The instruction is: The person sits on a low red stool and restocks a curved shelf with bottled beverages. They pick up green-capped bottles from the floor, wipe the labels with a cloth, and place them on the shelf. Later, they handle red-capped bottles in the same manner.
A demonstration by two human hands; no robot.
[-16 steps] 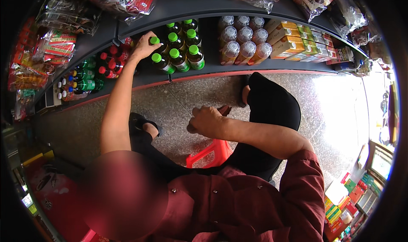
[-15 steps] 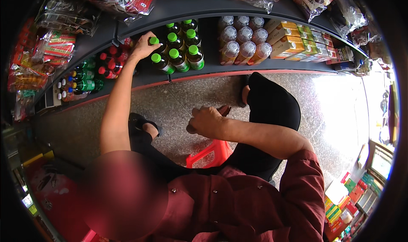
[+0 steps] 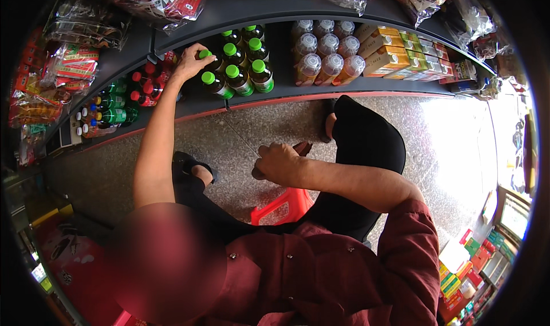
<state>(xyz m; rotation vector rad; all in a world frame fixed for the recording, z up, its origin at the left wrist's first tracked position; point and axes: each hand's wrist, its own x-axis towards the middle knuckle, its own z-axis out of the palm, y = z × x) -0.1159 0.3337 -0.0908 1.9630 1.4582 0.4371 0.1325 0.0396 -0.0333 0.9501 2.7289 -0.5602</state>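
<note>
Green-capped dark glass bottles point(image 3: 238, 62) stand in a tight cluster on the low dark shelf with the red front edge point(image 3: 355, 91), and your left hand point(image 3: 192, 62) is stretched out to the cluster's left end, fingers draped over the cap and shoulder of the nearest bottle there; I judge it a loose grasp on that bottle rather than a firm clench, though the palm hides how far the fingers close. Most of the cluster already looks set in neat rows, so the arranging of this group seems largely done, with only the left-end bottle being placed or nudged into line. Left of the cluster on the same shelf stand red-capped dark bottles point(image 3: 146, 83), and right of it clear plastic bottles with pale caps and amber drink point(image 3: 329, 54), then yellow and green cartons point(image 3: 395, 54); these look orderly too. Your right hand point(image 3: 281, 163) hangs in front of the shelf, above the speckled stone floor, closed on a small dark object point(image 3: 302, 148) I cannot identify. A red plastic stool point(image 3: 283, 203) sits under you.
</note>
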